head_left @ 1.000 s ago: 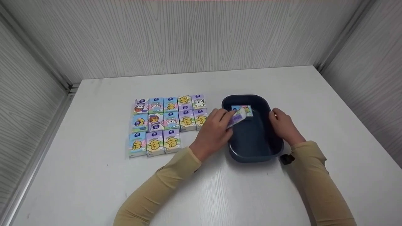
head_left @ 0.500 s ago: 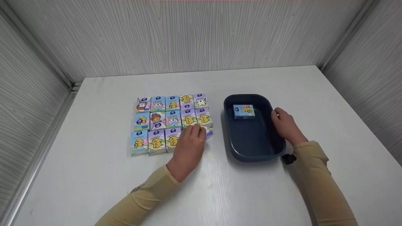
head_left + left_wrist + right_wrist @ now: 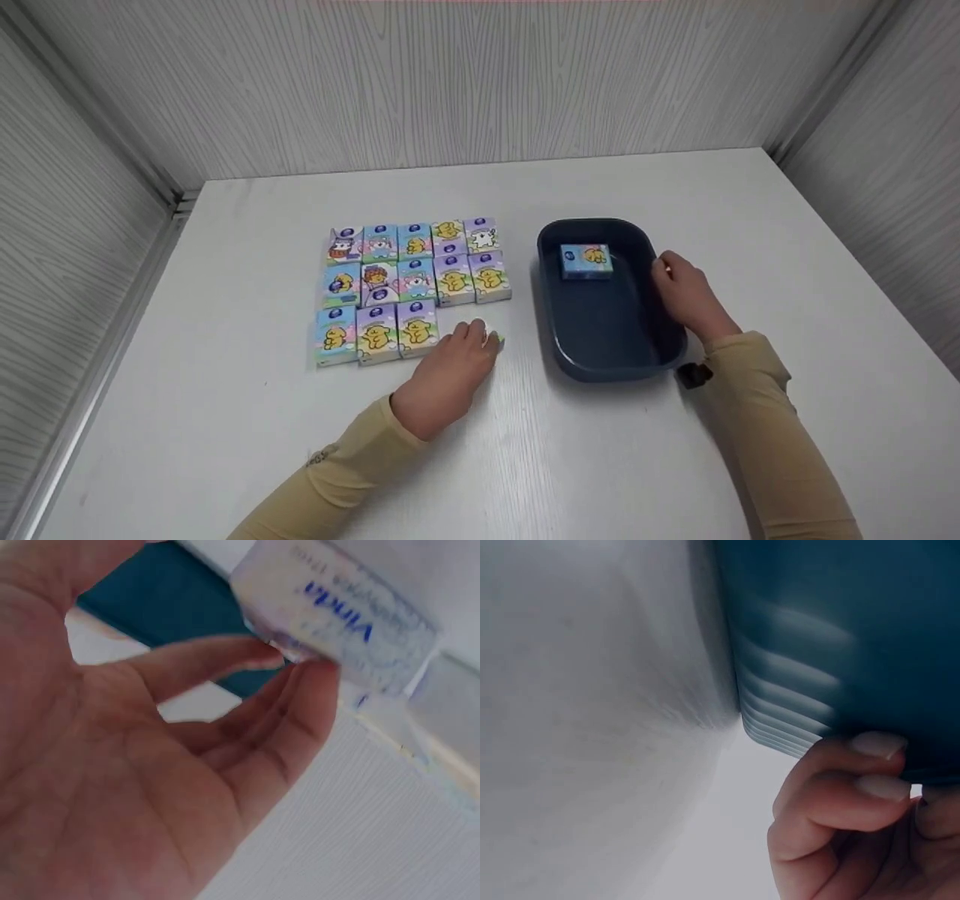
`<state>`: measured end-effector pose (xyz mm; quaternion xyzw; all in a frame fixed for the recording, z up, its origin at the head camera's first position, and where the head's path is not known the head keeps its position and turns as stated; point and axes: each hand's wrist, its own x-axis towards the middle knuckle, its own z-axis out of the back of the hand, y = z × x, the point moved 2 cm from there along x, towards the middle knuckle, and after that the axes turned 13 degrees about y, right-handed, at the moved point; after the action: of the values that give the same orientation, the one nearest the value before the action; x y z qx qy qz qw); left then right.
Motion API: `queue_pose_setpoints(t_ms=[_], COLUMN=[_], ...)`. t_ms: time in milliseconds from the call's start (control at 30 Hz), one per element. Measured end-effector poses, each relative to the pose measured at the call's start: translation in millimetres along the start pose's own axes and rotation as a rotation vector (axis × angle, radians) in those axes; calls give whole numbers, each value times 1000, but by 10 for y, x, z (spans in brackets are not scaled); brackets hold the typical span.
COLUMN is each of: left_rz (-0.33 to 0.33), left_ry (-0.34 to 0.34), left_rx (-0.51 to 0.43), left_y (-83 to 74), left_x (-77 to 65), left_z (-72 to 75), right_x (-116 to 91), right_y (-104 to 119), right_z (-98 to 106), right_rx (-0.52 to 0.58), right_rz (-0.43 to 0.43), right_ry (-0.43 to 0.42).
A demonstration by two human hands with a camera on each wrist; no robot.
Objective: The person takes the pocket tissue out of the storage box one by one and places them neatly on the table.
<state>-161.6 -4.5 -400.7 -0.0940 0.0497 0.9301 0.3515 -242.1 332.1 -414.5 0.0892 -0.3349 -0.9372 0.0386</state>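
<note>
My left hand (image 3: 454, 371) is low over the table, beside the front row of packs. In the left wrist view its thumb and fingers pinch the edge of a small tissue pack (image 3: 337, 622) printed "Vinda"; in the head view the fingers hide nearly all of it. My right hand (image 3: 686, 292) grips the right rim of a dark blue plastic tub (image 3: 615, 371), with fingertips (image 3: 881, 787) against its outer wall in the right wrist view. One blue tissue pack (image 3: 586, 261) lies inside, toward the far end.
Several cartoon tissue packs (image 3: 416, 281) lie in rows left of the tub, their edges close together. The front row is shorter, its right end pack (image 3: 417, 328) near my left hand. A white panel wall (image 3: 480, 82) stands behind the table (image 3: 247, 435).
My left hand moved from over the tub leftward with a tissue pack, down to the right of the front row. My right hand stays on the tub's rim.
</note>
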Motion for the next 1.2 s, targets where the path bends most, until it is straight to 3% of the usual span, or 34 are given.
queue_pose_setpoints(t_ms=[167,567,900,1200], left_rz=[7,196,198,217], left_ry=[8,54,27,-49], left_rx=[-14,18,-89,-27], left_y=[33,163,208,141], left_x=[32,190,202,269], left_z=[12,-34,-12,85], right_x=[0,-6,4,3], right_y=[5,12,10,6], right_z=[-1,-5,-15,-14], right_rx=[-4,-7,-6,-16], right_rz=[3,23,19,15], right_ry=[-2,2,3,8])
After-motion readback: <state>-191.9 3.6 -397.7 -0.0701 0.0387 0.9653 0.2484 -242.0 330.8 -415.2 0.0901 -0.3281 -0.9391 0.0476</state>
